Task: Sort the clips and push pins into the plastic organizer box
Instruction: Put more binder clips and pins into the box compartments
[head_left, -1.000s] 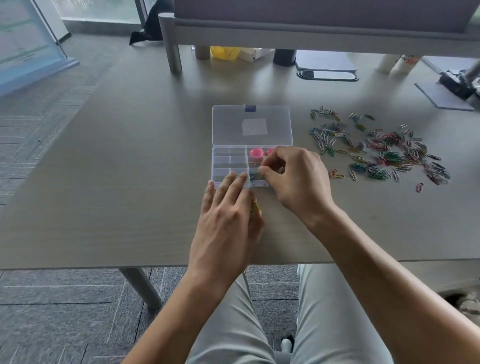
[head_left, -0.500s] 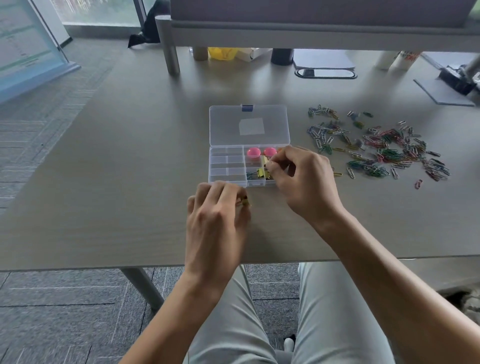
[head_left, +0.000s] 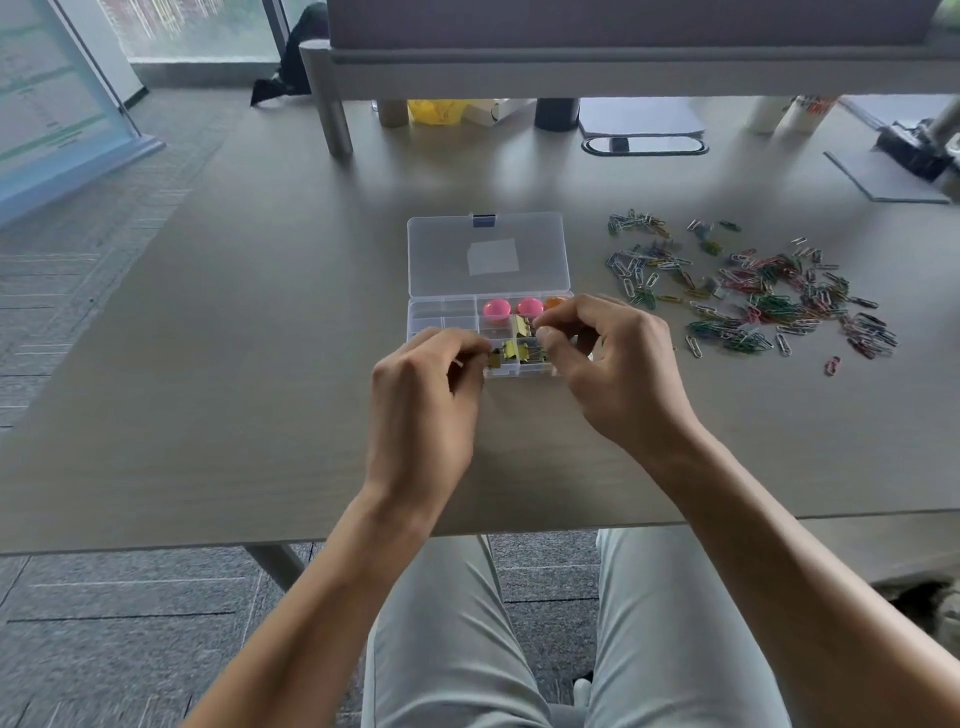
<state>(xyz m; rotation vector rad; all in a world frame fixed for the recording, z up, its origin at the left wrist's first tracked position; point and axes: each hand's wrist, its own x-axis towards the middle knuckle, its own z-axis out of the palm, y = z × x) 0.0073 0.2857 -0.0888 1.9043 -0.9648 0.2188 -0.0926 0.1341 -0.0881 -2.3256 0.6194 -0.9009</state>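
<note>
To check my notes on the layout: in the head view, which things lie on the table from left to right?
Left hand → plastic organizer box → right hand → loose pile of paper clips → single pink paper clip.

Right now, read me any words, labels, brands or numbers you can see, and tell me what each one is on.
No text here can be read.
Board at far left: rows of print, too blurred.
White container at the desk's back right: red and dark marks, too blurred.
Patch on the organizer box lid: looks blank.
Yellow bag: faint marks, unreadable.
</note>
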